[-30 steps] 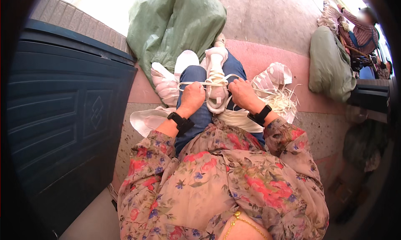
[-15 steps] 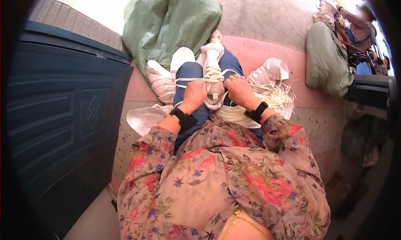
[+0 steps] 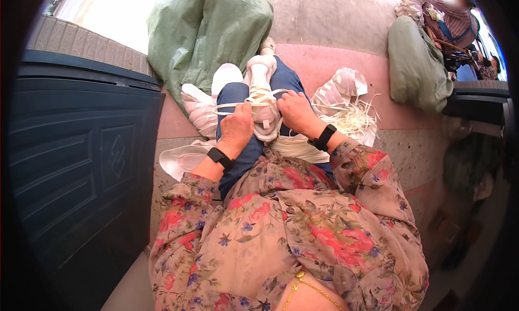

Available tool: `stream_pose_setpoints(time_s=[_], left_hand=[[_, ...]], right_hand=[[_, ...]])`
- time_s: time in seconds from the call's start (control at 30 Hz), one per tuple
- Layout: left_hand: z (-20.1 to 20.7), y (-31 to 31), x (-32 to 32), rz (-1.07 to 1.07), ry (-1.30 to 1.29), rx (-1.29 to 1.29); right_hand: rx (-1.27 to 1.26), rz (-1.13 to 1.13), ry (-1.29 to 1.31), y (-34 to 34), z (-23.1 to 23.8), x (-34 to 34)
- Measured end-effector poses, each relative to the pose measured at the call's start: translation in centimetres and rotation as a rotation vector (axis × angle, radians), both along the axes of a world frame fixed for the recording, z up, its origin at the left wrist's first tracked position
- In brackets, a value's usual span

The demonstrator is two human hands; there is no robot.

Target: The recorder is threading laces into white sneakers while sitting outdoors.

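A dark blue panelled door [image 3: 75, 159] fills the left side, its right edge meeting the floor. Beside it on the floor [image 3: 308, 65] a flat pale piece [image 3: 181, 159] lies on the grey part, and folded pale shoe uppers [image 3: 200, 110] sit at the left edge of the pink band. Beyond them a large green sack [image 3: 211, 38] slumps at the far end of that band, with a white rounded piece [image 3: 227, 78] in front of it, just past the left knee. The left hand [image 3: 238, 128], a black band [image 3: 220, 158] on its wrist, is curled with its fingers pinching a white lace [image 3: 261, 98], which loops out over the left thigh. The pale shoe [image 3: 265, 116] lies lengthwise in the middle of the lap, between the jeans-covered thighs. The right hand [image 3: 297, 112], also banded, grips the lace on the shoe's other side; its fingertips are partly hidden. To the right, more pale uppers [image 3: 346, 84] and a tangle of loose cream strips [image 3: 354, 119] lie on the floor, across the pink band's near edge. Farther right stands another green sack [image 3: 416, 67], near a co-worker in a striped top [image 3: 457, 30].
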State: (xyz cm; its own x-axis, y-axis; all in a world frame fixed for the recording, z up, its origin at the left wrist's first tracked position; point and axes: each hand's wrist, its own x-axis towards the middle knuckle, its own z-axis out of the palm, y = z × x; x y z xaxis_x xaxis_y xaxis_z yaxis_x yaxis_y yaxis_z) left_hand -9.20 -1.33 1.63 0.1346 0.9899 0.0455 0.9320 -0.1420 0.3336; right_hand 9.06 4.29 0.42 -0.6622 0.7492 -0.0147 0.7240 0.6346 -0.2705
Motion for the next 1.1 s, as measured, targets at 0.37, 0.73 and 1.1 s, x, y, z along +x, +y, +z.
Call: stream_pose_setpoints(time_s=[0.37,0.73,1.1], left_hand=[[1.2,1.2,0.9,-0.352,0.163,0.035],[-0.2,2.6,4.3,0.411,-0.88,-0.774],[-2.6,1.4,4.7,0.203,-0.684,-0.421]], right_hand=[[-0.139,-0.182,0.165,-0.6,-1.1,1.0],[-0.159,-0.145,0.206,-0.4,-1.1,1.3],[-0.315,-0.1,0.018,1.2,-1.2,0.6]])
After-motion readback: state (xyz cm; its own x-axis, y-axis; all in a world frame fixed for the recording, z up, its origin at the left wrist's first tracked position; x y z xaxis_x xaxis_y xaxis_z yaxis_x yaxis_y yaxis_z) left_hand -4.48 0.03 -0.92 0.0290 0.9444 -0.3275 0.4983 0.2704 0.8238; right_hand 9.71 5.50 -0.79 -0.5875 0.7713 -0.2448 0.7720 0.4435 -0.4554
